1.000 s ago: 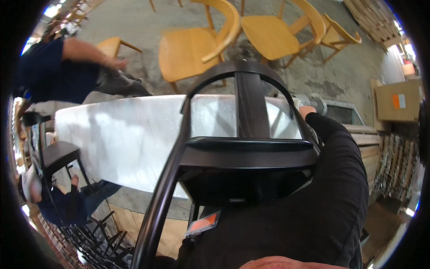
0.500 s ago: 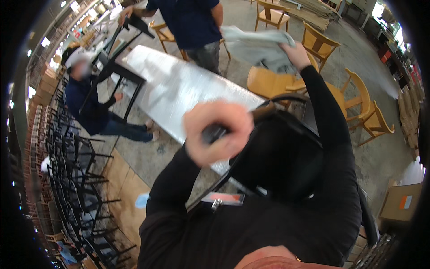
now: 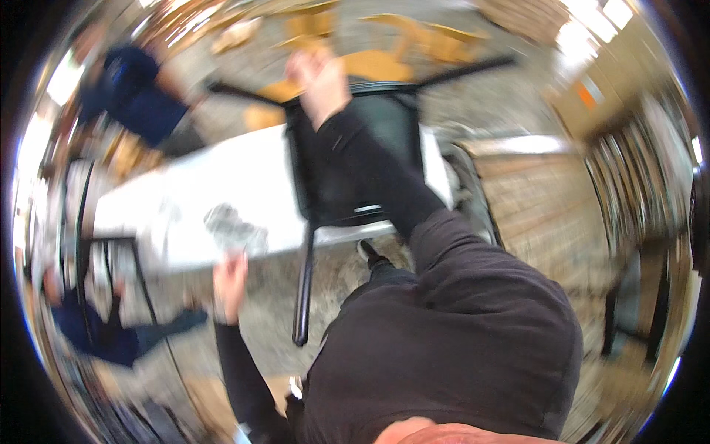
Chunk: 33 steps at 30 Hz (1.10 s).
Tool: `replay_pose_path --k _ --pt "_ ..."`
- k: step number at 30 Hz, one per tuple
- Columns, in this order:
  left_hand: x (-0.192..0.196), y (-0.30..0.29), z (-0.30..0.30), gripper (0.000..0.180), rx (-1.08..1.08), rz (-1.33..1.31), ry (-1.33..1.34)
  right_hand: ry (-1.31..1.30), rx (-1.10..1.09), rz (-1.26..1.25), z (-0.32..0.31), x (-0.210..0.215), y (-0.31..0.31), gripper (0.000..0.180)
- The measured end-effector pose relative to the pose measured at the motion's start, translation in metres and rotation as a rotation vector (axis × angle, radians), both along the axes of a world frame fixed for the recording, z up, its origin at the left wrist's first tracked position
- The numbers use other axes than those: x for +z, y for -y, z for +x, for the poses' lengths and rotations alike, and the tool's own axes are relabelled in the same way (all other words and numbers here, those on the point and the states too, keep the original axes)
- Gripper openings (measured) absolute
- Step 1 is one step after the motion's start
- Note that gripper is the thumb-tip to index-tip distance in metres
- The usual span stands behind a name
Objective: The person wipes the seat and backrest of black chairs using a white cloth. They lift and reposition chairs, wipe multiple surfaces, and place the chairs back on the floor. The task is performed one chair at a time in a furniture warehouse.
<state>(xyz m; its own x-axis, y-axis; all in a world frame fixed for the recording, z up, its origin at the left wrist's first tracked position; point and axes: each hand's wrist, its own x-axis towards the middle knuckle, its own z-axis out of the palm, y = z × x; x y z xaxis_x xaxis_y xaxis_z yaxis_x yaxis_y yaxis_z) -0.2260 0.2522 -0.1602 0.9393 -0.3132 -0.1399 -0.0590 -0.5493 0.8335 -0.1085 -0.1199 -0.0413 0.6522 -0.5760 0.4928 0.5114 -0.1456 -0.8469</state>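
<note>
Black chair (image 3: pixel 347 159) now overturned on white table (image 3: pixel 185 200), right hand (image 3: pixel 319 78) gripping it, left hand (image 3: pixel 231 285) clutching grey cloth (image 3: pixel 233 229).

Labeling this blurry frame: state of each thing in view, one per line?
black chair: tipped over onto the white table, legs pointing outward
right hand: at the chair's far edge, grip unclear in blur
left hand: holding a crumpled grey cloth
white table: upright, chair lying on it
</note>
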Motion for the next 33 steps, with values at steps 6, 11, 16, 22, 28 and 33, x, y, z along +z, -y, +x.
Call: replay_pose_path --k 6,11,16,22,28,33 --pt "-0.044 0.001 -0.119 0.051 -0.034 -0.441 -1.043 -0.708 0.281 -0.424 -0.215 -0.174 -0.052 0.02" --pt "-0.032 0.031 -0.111 0.045 0.021 -0.62 -1.23 -1.023 0.91 -0.552 -0.313 -0.232 -0.079 0.023" --pt "-0.044 0.049 -0.103 0.046 0.16 -0.514 -1.012 -0.998 0.759 -0.459 -0.345 -0.251 -0.042 0.025" --pt "-0.041 0.06 -0.082 0.05 -0.111 -0.493 -1.49 -0.978 0.157 -0.464 -0.443 -0.285 0.013 0.025" --pt "-0.058 0.052 -0.07 0.064 -0.087 -0.695 -1.642 -1.619 0.148 -0.375 -0.622 -0.32 0.018 0.032" --pt "-0.063 0.034 -0.085 0.055 -0.228 -0.679 -1.543 -1.864 -0.19 0.0 -0.76 -0.342 -0.066 0.028"
